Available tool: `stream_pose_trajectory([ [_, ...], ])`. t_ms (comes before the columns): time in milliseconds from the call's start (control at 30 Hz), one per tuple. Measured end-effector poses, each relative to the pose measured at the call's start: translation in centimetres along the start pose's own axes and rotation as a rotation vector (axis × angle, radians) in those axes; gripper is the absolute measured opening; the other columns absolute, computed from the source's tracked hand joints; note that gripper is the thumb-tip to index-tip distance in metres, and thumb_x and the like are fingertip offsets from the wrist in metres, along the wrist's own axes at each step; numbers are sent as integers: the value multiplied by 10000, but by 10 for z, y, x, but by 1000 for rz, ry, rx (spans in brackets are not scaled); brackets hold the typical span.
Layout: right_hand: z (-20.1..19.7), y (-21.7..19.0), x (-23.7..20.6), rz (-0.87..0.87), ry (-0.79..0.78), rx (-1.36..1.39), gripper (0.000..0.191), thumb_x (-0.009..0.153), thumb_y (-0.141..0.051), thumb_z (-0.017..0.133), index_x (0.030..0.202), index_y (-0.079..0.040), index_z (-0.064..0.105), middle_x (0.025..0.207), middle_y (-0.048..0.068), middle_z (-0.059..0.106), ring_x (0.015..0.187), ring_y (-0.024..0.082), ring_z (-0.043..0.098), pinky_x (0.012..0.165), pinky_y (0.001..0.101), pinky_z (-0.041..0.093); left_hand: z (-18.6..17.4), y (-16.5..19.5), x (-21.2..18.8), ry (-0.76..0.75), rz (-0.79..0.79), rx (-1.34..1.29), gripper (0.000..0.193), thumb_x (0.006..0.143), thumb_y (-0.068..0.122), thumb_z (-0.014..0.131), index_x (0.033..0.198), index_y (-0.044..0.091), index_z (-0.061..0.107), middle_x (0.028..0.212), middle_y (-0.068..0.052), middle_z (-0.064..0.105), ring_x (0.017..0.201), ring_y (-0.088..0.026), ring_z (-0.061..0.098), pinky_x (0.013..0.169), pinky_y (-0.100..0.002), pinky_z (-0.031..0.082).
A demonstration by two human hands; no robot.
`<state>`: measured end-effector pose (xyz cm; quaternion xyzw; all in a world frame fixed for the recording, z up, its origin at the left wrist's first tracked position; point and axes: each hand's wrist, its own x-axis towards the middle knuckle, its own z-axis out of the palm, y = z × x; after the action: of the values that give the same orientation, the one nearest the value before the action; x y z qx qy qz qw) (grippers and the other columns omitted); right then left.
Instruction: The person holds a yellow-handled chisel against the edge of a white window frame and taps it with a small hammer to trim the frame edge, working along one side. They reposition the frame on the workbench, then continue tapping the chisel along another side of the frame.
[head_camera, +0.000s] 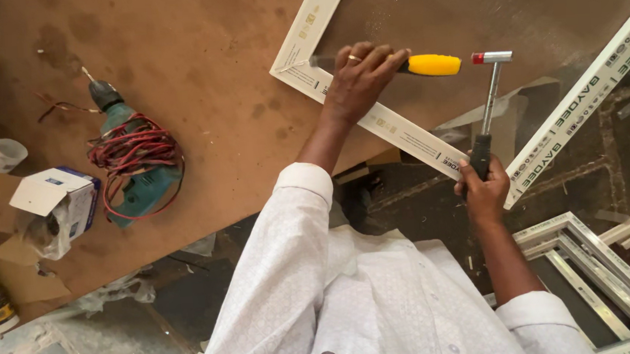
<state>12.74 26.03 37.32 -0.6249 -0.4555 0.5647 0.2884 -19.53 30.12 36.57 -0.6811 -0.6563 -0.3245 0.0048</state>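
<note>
the left hand [358, 76] is wrapped tight around a yellow-handled chisel [426, 65], its tip at the corner of the white frame [298, 62] on the brown table [194, 74]. the right hand [484, 186] grips a small hammer [491, 58], its head just beside the chisel's end. this looks like the tapping step; the next hit needs to land straight on that end.

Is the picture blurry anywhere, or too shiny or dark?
Head view: mostly sharp and evenly lit; the left hand on the yellow-handled chisel and the right hand with the hammer look crisp; floor under the workbench is darker; no strong glare.

Chisel [426, 64] and hammer [490, 96] over frame corner [299, 64]
</note>
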Motion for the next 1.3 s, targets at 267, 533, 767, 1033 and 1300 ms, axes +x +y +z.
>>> stream_pose_trajectory([
  [267,-3,0,2,-43,-47,17,222,995,-54,706,1188,-16,603,841,35,616,625,93,575,517,258,518,2,-3,2,-72,-67,52,525,972,251,701,1447,408,542,1042,78,585,1051,-145,556,1006,-410,328],
  [533,-8,11,5,-51,-76,87,227,1003,-60,694,1201,-1,599,881,47,628,647,101,582,527,265,528,8,-3,-1,-54,-85,234,587,974,236,696,1488,439,498,1029,83,571,1024,-148,550,972,-400,351],
  [767,-11,20,2,-63,-87,106,232,1013,-65,687,1219,0,602,890,43,618,649,104,574,541,268,524,9,-5,-1,-85,-118,185,619,958,293,711,1508,430,461,1043,74,580,1051,-159,560,996,-403,357],
  [1033,-10,18,-2,-69,-108,164,186,1077,-133,634,1208,-9,589,838,46,578,656,108,555,558,274,517,12,-10,0,-119,-211,115,539,948,345,725,1433,243,513,1077,43,612,1074,-183,575,1043,-408,349],
  [1300,23,-4,-34,19,-51,415,274,1103,-284,533,1279,-81,477,799,53,525,565,161,533,496,313,511,11,-15,-3,-172,-274,58,517,895,401,754,1311,189,534,1111,4,628,1103,-223,576,1084,-414,337],
])
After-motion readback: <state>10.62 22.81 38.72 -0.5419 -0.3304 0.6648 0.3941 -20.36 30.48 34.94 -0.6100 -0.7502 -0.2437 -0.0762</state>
